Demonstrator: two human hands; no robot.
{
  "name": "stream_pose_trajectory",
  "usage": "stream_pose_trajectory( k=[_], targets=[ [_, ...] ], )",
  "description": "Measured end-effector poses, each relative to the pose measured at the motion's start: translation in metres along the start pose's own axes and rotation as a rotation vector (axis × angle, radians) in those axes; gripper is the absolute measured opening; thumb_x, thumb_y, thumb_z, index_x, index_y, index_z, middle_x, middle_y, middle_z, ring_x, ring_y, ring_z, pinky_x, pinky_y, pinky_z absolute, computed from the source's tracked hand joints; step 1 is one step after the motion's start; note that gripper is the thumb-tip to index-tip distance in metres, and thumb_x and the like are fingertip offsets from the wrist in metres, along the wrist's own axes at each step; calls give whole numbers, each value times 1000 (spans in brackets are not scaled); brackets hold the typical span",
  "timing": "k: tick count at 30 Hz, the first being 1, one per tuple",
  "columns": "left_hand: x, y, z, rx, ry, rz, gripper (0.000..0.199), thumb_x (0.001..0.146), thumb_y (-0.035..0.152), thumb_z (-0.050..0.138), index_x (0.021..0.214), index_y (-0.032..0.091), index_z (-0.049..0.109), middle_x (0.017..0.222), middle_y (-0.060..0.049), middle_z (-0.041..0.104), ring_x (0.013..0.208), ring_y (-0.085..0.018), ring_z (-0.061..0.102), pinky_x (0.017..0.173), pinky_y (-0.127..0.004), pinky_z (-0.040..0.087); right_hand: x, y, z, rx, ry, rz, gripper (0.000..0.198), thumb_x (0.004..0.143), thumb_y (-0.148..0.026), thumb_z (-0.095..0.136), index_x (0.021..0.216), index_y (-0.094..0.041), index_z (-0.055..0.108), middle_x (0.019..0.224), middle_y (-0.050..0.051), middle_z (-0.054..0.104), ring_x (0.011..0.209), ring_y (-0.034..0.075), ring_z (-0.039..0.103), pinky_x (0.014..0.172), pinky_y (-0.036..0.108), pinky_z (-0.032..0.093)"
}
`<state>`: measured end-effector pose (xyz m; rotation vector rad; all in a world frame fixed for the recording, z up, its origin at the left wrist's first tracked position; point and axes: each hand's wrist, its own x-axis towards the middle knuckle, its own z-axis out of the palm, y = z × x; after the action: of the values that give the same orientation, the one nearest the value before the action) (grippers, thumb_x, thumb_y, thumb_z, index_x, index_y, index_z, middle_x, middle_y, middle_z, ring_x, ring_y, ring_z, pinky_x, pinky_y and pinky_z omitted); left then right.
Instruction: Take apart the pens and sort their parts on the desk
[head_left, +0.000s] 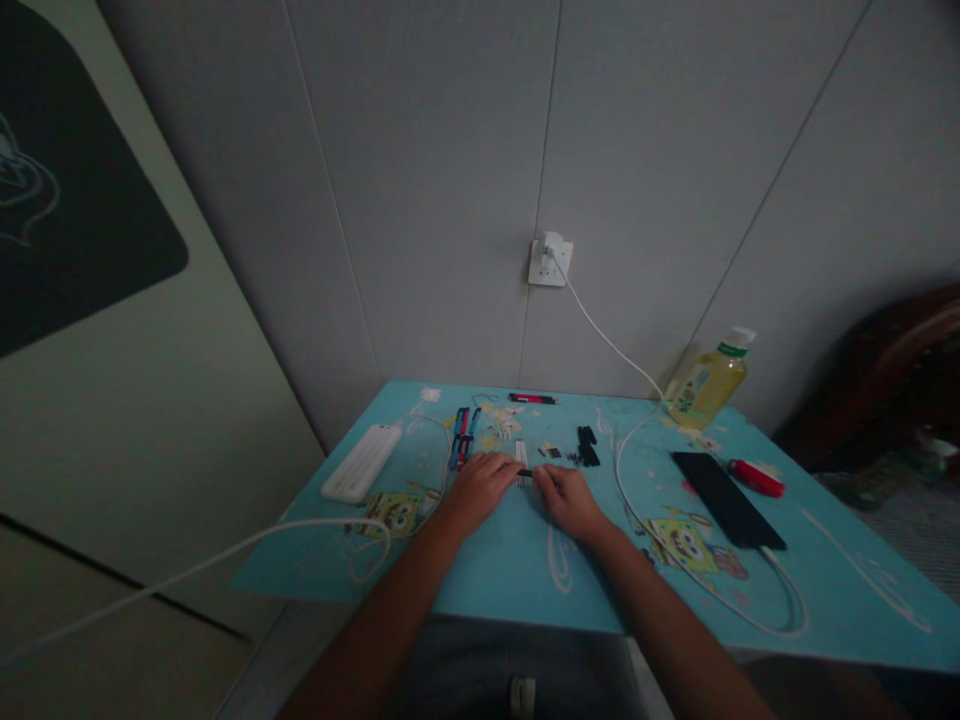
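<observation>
My left hand (pixel 486 484) and my right hand (pixel 570 500) meet over the middle of the table. Both are closed, fingertips pinching the two ends of a small, thin black piece (pixel 526 473); its exact kind is too small to make out. Thin white sticks (pixel 520 450) lie just beyond and beneath it. Left of these, close to my left hand, blue and red pens (pixel 463 440) lie side by side. Several short black cylindrical pieces (pixel 588 448) rest beyond my right hand, beside tiny dark and gold parts (pixel 551 452). Farther back lies a red and black pen (pixel 532 399).
On the blue cartoon-printed table (pixel 495 585), a white power strip (pixel 363 463) sits left. At right are a phone (pixel 727 500), a red object (pixel 756 478) and a bottle of yellow liquid (pixel 709 385). A white cable (pixel 619 470) runs down from the wall socket (pixel 550 262).
</observation>
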<state>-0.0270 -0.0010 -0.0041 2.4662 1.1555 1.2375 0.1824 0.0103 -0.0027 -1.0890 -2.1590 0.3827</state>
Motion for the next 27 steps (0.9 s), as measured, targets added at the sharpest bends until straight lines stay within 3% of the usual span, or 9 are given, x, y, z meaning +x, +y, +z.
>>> stream_pose_trajectory(
  k=[4, 8, 11, 19, 27],
  targets=[
    [3, -1, 1, -220, 133, -127, 23, 97, 32, 57, 114, 24, 69, 107, -8, 70, 104, -24, 63, 98, -41, 46, 1, -1, 0, 76, 27, 33, 49, 105, -40, 27, 92, -18, 67, 64, 1, 63, 59, 16, 60, 61, 26, 44],
    [6, -4, 7, -492, 297, -286, 30, 99, 41, 50, 116, 20, 63, 108, -9, 71, 102, -23, 67, 93, -40, 51, 3, -5, 0, 116, 27, -8, 32, 100, -44, 47, 111, -20, 66, 89, 5, 69, 80, 19, 64, 73, 29, 48],
    [8, -6, 15, -708, 358, -368, 36, 99, 46, 47, 119, 19, 57, 109, -10, 72, 102, -23, 69, 90, -40, 54, 3, -11, 3, 128, -1, -56, 31, 93, -43, 60, 116, -21, 63, 92, 4, 68, 83, 19, 63, 77, 30, 48],
    [12, 4, 18, -1069, 377, -460, 38, 95, 52, 54, 117, 21, 53, 126, -13, 66, 122, -26, 60, 99, -45, 50, 7, -15, 8, 58, 32, -71, 28, 92, -38, 63, 114, -21, 60, 100, 8, 65, 91, 22, 59, 82, 33, 46],
    [14, 11, 15, -1142, 353, -486, 35, 91, 50, 61, 111, 21, 58, 121, -10, 68, 122, -25, 60, 104, -45, 46, 5, -7, 4, -29, -13, -68, 24, 97, -36, 53, 110, -22, 68, 93, 9, 68, 85, 24, 60, 83, 35, 43]
  ],
)
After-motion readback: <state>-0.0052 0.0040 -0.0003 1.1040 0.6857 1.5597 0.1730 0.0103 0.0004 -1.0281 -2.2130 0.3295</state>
